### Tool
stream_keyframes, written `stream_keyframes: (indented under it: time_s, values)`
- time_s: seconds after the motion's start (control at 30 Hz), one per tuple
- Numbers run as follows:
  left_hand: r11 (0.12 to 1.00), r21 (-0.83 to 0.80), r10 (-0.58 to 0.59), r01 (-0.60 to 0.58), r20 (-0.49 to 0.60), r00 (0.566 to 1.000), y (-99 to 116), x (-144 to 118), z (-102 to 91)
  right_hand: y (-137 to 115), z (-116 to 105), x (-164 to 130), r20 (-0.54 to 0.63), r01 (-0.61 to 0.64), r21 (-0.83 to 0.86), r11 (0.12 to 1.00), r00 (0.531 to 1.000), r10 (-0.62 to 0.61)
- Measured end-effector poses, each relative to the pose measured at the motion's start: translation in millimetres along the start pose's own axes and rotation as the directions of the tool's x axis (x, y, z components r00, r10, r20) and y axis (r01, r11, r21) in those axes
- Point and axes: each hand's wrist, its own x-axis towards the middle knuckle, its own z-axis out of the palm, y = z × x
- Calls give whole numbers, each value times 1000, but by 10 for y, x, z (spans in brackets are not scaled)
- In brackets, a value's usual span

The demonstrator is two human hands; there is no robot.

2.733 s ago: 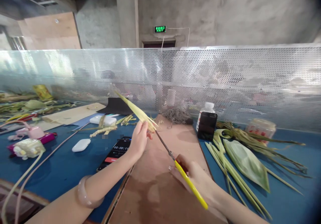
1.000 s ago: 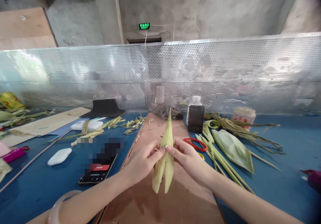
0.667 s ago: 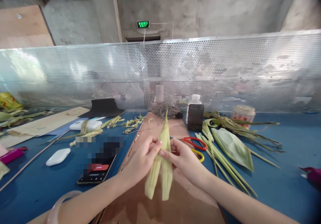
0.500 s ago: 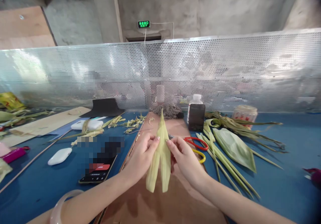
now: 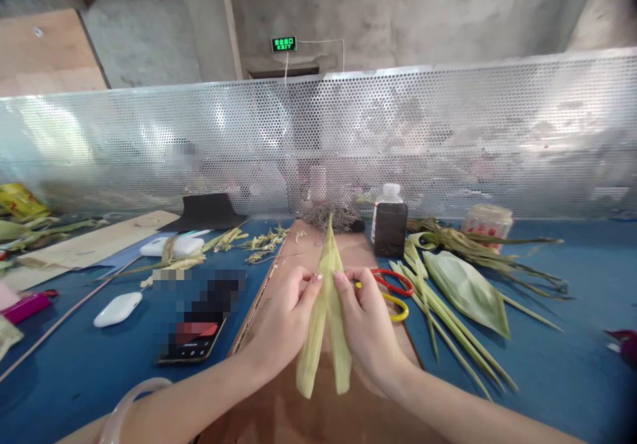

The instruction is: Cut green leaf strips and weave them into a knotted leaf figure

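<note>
A pale yellow-green folded leaf piece (image 5: 326,318) stands upright between both my hands above the brown board (image 5: 308,245). Its tip points up and away, and its lower end splits into two strips. My left hand (image 5: 283,321) pinches its left edge with thumb and fingers. On the other side my right hand (image 5: 365,328) pinches the right edge. Scissors with a red and a yellow handle loop (image 5: 393,291) lie on the board just right of my right hand.
A dark bottle (image 5: 389,223), a jar (image 5: 486,222) and green leaves with stalks (image 5: 462,288) lie to the right on the blue table (image 5: 572,358). A phone (image 5: 192,338), a white case (image 5: 117,308) and leaf scraps (image 5: 249,241) lie left. A perforated metal screen (image 5: 448,139) closes the far side.
I had scissors in my right hand cutting the leaf; now they lie on the board and both hands hold the leaf upright, spreading its two lower strips slightly apart.
</note>
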Motion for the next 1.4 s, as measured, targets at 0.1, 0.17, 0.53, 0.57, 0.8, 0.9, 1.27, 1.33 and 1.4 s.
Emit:
stream_keyframes:
  time_s: [0.1,0.17,0.53,0.57,0.8,0.9,1.27,1.33,1.4]
  values:
    - [1000,10,-2,2,2,1000,-2,5,-17,0,-13,5,-2,12,-53,999,1000,-12]
    - [1000,17,-3,3,7,1000,-5,6,-24,3,-19,8,-3,12,-77,997,1000,-12]
    - [985,-157,-61,73,81,995,26,12,-101,-74,-115,-33,94,-1,-77,997,996,8]
    - [970,-211,-96,122,131,987,32,12,-104,-73,-114,-44,121,3,-66,998,993,5]
    - [920,-368,-87,135,144,986,59,39,-101,2,-97,-85,273,-60,58,997,961,42]
    - [895,-410,-131,172,127,983,80,22,-81,-33,-85,-88,287,-125,103,987,954,91]
    - [834,-491,-140,251,251,958,67,-44,-5,-66,-41,-47,191,-149,294,944,977,94]
    - [844,-470,-141,257,268,953,38,-41,-1,-56,-42,-48,190,-129,294,947,979,74]
    - [855,-457,-131,245,267,955,20,-35,13,-65,-33,-61,178,-118,269,956,981,71]
